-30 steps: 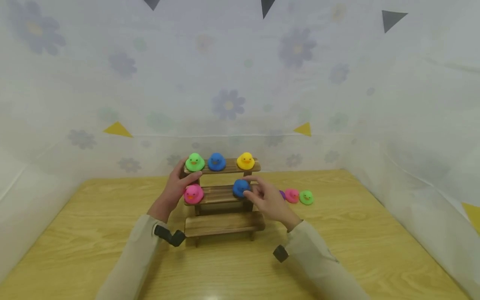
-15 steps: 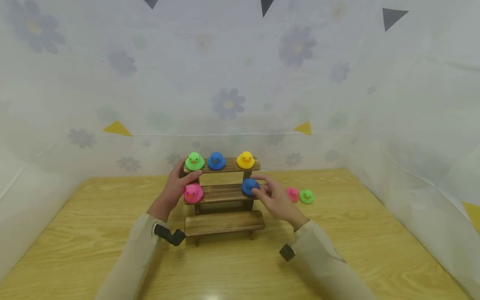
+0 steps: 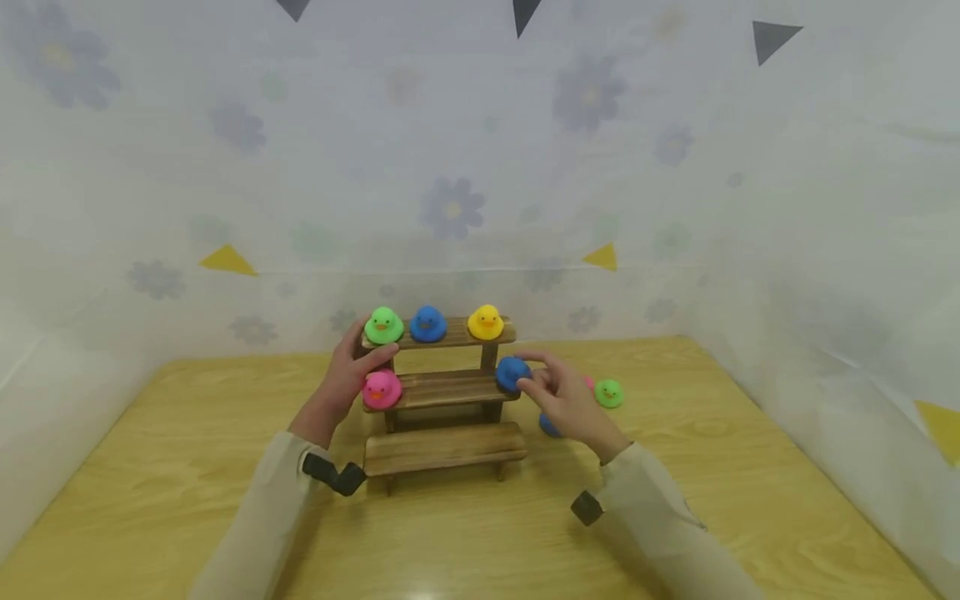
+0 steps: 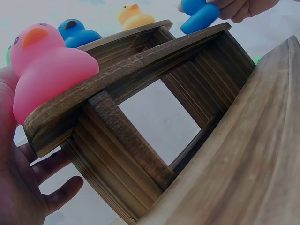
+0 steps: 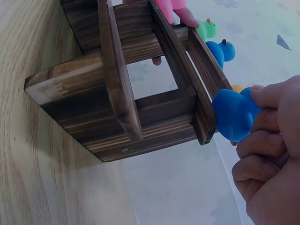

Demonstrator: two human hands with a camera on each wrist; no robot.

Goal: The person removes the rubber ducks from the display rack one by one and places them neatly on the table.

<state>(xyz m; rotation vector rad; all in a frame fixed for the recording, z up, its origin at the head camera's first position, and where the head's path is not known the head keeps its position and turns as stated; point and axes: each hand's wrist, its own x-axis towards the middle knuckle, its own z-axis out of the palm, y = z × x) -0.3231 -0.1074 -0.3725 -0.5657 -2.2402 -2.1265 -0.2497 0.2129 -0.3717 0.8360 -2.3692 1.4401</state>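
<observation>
A three-tier wooden stand (image 3: 446, 448) stands on the table. My left hand (image 3: 341, 379) holds its left side, thumb in front, fingers reaching behind. My right hand (image 3: 566, 396) pinches a blue rubber duck (image 3: 513, 374) between thumb and fingers at the right end of the middle tier; whether the duck bears on the wood or hovers just above, I cannot tell. A pink rubber duck (image 3: 382, 389) sits at that tier's left end. Along the top tier are a green duck (image 3: 384, 325), another blue duck (image 3: 428, 323) and a yellow duck (image 3: 486, 322).
On the table (image 3: 247, 500) to the right lie a green duck (image 3: 609, 393), a pink duck (image 3: 588, 382) mostly behind my right hand, and a further blue duck (image 3: 550, 425) partly covered by it. A white flowered cloth (image 3: 457, 150) hangs behind and at both sides.
My right hand has slid the blue duck rightward along the middle tier to its end. The purple duck is now out of sight behind this hand. My left hand has stayed at the stand.
</observation>
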